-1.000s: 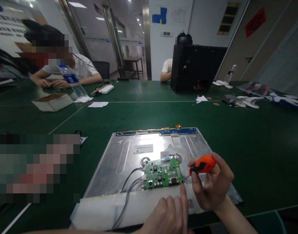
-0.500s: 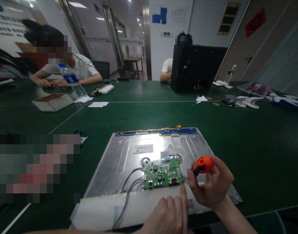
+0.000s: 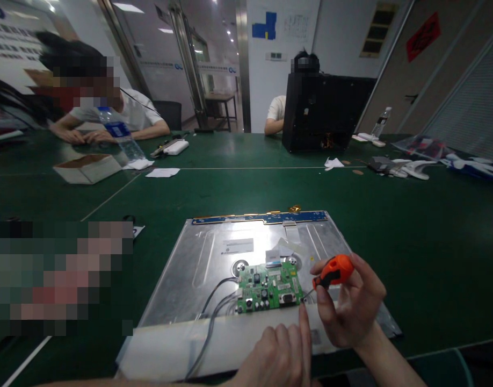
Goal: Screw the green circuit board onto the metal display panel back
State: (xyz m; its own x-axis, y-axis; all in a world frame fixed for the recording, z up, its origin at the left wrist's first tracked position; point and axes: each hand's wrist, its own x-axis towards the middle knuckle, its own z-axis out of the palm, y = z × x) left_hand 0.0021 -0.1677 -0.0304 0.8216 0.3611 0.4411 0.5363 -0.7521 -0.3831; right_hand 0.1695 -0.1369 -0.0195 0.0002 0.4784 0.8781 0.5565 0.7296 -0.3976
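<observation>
My right hand [image 3: 353, 309] grips an orange-and-black screwdriver [image 3: 335, 270], its thumb under the handle. The thin shaft slants down-left to the lower right corner of a green circuit board [image 3: 268, 287]. At that same corner rests the tip of my left hand's [image 3: 276, 352] stretched index finger, while its other fingers curl loosely and hold nothing. The board lies on the metal back of a flat display panel [image 3: 218, 269]. Whether the screwdriver tip sits in a screw is too small to tell.
Grey cables [image 3: 211, 328] run from the board over a whitish sheet [image 3: 161, 349] at the panel's near edge. A blue strip board [image 3: 262, 217] lines the far edge. Farther off are an open box [image 3: 87, 171], a bottle [image 3: 123, 134], a black casing [image 3: 325, 113] and two people.
My right hand's grip has shifted: the thumb has moved right and down from the front of the screwdriver, and the handle tilts slightly differently. The left hand and board stay put.
</observation>
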